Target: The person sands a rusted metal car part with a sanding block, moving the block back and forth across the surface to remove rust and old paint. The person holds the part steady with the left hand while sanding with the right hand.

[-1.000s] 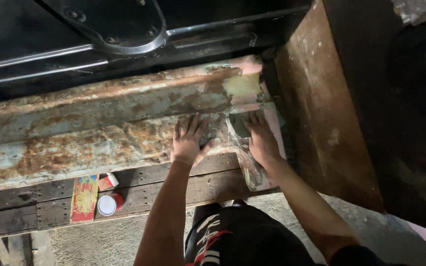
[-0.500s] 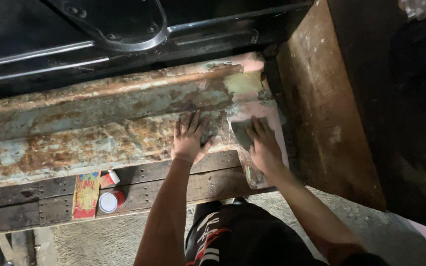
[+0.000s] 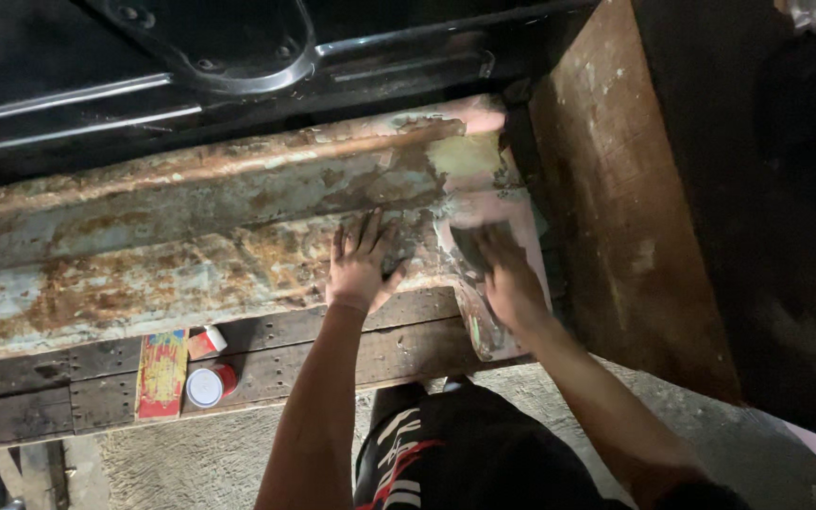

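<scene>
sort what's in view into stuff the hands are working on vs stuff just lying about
In use:
- rusty metal panel, left hand flat on it
- dark sanding pad under the right hand
- pale filler patch

Lying about:
- small red can on the wooden planks
- red and yellow flat pack
- small red and white box

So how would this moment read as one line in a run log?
left hand: flat on rusty panel | right hand: pressing dark pad on panel's patched end | can, red-yellow strip: on planks below
</scene>
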